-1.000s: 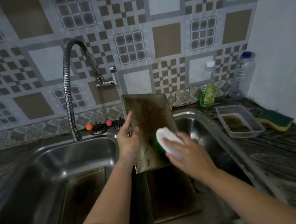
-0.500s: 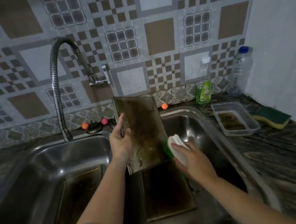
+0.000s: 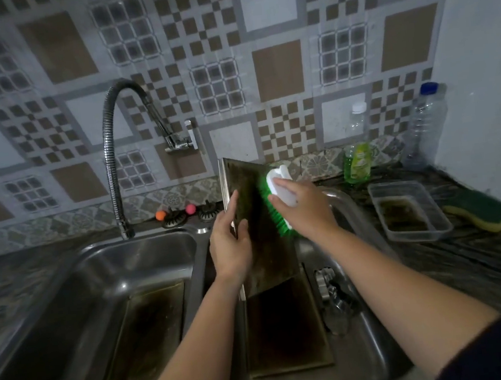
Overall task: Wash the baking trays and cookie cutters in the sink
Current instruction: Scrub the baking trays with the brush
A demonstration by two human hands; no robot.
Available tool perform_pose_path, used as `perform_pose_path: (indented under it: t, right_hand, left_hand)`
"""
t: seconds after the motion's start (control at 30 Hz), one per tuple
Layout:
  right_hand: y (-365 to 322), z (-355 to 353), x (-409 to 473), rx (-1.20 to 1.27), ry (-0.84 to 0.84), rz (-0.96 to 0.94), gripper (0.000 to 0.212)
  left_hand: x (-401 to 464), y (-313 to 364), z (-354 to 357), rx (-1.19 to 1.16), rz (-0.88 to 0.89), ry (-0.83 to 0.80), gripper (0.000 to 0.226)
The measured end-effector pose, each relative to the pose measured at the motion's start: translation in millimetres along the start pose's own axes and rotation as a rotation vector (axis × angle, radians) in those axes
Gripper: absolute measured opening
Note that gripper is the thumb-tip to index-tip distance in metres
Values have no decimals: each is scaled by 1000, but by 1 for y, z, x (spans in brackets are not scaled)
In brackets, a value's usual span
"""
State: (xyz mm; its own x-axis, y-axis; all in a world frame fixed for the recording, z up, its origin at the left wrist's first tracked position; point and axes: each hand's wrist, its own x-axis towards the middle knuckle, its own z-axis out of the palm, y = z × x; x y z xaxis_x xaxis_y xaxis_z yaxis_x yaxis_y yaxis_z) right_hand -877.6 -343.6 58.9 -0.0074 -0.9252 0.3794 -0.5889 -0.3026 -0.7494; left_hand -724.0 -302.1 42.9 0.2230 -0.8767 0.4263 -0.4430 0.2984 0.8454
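Observation:
A dirty metal baking tray (image 3: 258, 235) stands upright over the right sink basin (image 3: 372, 359). My left hand (image 3: 230, 247) grips its left edge. My right hand (image 3: 305, 212) holds a white scrub brush (image 3: 280, 186) with green bristles pressed against the tray's upper right face. A second dirty tray (image 3: 284, 331) lies flat in the right basin under it. Metal cookie cutters (image 3: 331, 299) lie in that basin beside the flat tray. A third tray (image 3: 148, 333) lies in the left basin (image 3: 96, 268).
A flexible steel faucet (image 3: 113, 161) arches over the left basin. On the right counter are a green soap bottle (image 3: 357, 163), a clear water bottle (image 3: 425, 128), a clear plastic container (image 3: 409, 216) and a green-yellow sponge (image 3: 483, 211). Two sink strainers (image 3: 190, 216) sit behind the basins.
My right hand has moved the brush from the tray's lower right edge up to its upper right part. My left hand keeps holding the tray upright.

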Motion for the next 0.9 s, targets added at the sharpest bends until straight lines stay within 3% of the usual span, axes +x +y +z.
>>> perform_pose_path:
  t: [0.13,0.3,0.37,0.47,0.67,0.9]
  right_hand:
    - [-12,11,-18,31,-132,3,62]
    - [-24,13,-19,194,-240,85,72]
    - [-29,14,-18,312,-231,163,70]
    - [-35,15,-23,481,-234,253,59]
    - [-58,27,-26,526,-271,330,61]
    - [-92,66,-34,506,-276,405,50]
  left_hand:
    - [7,14,1,-214,-120,26,72]
    - [4,31,-3,-489,-281,-88,43]
    - [-2,34,-5,-437,-300,-127,40]
    - [-5,28,-13,-308,-280,-177,53]
    - [1,16,-42,-57,-139,-255,64]
    - [8,-7,-104,152,30,-242,41]
